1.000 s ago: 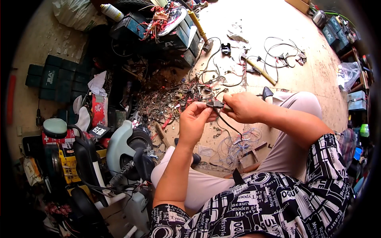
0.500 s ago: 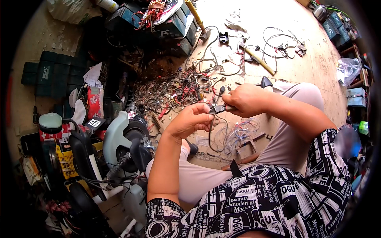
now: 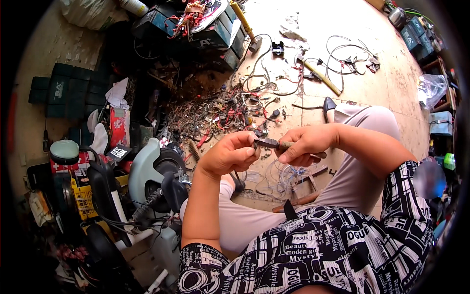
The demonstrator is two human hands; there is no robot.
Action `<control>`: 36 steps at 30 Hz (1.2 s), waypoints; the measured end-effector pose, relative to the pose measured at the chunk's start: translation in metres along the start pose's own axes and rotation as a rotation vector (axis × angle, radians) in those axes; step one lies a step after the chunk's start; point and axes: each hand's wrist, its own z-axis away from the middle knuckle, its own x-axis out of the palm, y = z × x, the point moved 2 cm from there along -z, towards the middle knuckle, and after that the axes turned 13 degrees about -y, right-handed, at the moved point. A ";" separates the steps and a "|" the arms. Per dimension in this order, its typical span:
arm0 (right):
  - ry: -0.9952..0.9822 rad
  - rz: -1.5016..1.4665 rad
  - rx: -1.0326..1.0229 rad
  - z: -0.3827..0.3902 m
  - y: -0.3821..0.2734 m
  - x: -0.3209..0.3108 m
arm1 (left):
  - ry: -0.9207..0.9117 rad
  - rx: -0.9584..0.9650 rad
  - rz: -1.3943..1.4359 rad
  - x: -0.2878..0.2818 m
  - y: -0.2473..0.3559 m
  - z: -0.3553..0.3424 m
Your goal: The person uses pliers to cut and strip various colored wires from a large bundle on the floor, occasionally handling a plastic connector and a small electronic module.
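Note:
My right hand point(image 3: 306, 145) is wrapped around the handles of a pair of pliers point(image 3: 267, 143) with dark jaws. The pliers point left, and their tip touches or nearly touches the fingertips of my left hand. Thumb and forefinger of my left hand point(image 3: 229, 153) are pinched together on a dark cable, mostly hidden by the fingers. Part of a thin dark cable point(image 3: 238, 175) shows below that hand. Both hands are above my crossed legs.
Beyond my hands lies a heap of wire scraps and small parts point(image 3: 220, 110). Clear and bluish wires point(image 3: 289, 179) lie before my lap. A hammer point(image 3: 320, 77) and looped black cable point(image 3: 352, 46) are farther off. A grey wheeled machine part point(image 3: 142, 169) stands at left, dark battery blocks point(image 3: 215, 34) behind.
My right hand has come down and turned, with the pliers now lying flatter in it. The cable that hung below my left hand no longer dangles between my hands.

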 end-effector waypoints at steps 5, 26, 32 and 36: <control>-0.174 -0.270 -0.173 0.004 -0.011 0.013 | -0.107 0.140 0.077 0.005 0.011 -0.002; 0.889 0.420 -0.108 0.010 -0.031 -0.042 | 0.611 0.438 -0.178 -0.025 0.005 -0.019; 1.236 1.230 0.097 0.003 -0.028 -0.036 | 0.717 0.480 -0.414 -0.017 0.011 -0.017; 1.139 1.044 -0.049 -0.002 -0.029 -0.032 | 0.806 0.533 -0.677 -0.011 0.018 -0.013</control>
